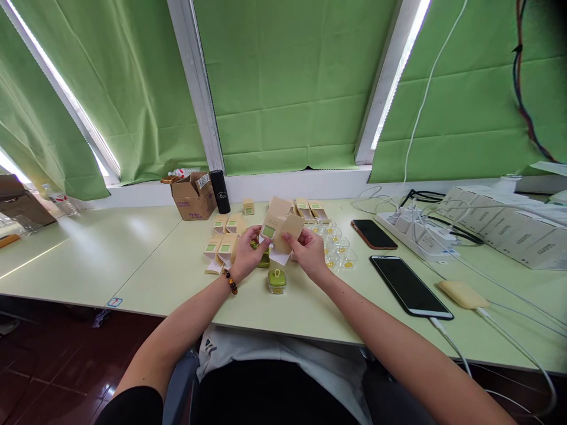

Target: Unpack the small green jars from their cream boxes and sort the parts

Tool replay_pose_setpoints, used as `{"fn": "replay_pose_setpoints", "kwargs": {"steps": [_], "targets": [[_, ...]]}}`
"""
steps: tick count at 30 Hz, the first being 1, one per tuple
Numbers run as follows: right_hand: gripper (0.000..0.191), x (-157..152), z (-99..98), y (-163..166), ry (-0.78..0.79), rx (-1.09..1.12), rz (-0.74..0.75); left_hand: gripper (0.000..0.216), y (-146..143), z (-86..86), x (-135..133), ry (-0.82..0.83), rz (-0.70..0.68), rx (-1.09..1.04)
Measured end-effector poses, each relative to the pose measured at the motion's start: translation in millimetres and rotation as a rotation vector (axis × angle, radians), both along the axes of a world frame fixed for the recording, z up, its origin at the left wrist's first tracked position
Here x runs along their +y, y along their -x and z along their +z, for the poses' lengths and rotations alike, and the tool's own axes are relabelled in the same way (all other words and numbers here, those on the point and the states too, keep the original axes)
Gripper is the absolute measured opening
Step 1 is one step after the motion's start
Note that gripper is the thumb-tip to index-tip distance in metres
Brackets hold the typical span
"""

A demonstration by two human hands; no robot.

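Note:
Between my two hands is a small beige cardboard box [275,221] with a green square on its side, its flaps spread. My left hand [248,254] grips its left side; my right hand [309,251] pinches the flap on the right. Below them on the table stands a small clear jar with a green lid [277,281]. More green lids [264,260] lie partly hidden behind my left hand. Several clear cups with yellow centres [339,243] sit to the right of my right hand. Beige boxes with open flaps [220,248] stand to the left.
At the back are a brown carton [193,198], a black cylinder [220,192] and one small beige box [248,206]. Two phones [410,286], a power strip [420,233], a yellowish power bank [463,294], cables and a row of white boxes [509,227] occupy the right side.

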State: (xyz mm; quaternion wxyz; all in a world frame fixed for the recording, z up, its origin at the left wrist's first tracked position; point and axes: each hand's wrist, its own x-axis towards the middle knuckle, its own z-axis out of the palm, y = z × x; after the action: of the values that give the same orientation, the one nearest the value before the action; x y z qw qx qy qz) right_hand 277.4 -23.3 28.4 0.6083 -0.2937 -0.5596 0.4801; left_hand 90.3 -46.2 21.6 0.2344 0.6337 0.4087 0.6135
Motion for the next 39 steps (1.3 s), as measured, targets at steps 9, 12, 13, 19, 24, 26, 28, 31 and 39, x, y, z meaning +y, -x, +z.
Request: {"fn": "replay_pose_setpoints", "kwargs": {"steps": [9, 12, 13, 19, 24, 26, 28, 31, 39], "targets": [[0.030, -15, 1.1, -4, -0.697, -0.300, -0.300, 0.005, 4, 12.5, -10, -0.474, 0.423, 0.378], [0.035, -17, 1.5, -3, -0.820, -0.285, -0.329, 0.006, 6, 19.5, -18, -0.623, 0.532, 0.428], [0.035, -17, 1.1, -3, -0.844, -0.277, -0.339, 0.008, 6, 20.7, -19, -0.646, 0.568, 0.442], [0.033, -11, -3.5, -4, -0.918, -0.253, -0.407, 0.014, 10, 18.2, -19, -0.719, 0.641, 0.484], [0.030, -10, -4.0, -6, -0.885, -0.255, -0.406, 0.012, 11, 16.6, -17, -0.727, 0.649, 0.517], [0.027, -12, -2.9, -6, -0.817, -0.238, -0.396, 0.008, 11, 17.0, -17, -0.711, 0.575, 0.487], [0.028, -14, -1.2, -5, -0.706, -0.176, -0.362, 0.002, 10, 17.8, -15, -0.629, 0.476, 0.400], [0.028, -17, 1.9, -4, -0.533, -0.091, -0.324, 0.016, 10, 20.8, -10, -0.406, 0.362, 0.137], [0.011, -22, 1.3, -4, -0.486, -0.182, -0.322, 0.029, 34, 54.8, 21, -0.025, 0.356, -0.137]]}}
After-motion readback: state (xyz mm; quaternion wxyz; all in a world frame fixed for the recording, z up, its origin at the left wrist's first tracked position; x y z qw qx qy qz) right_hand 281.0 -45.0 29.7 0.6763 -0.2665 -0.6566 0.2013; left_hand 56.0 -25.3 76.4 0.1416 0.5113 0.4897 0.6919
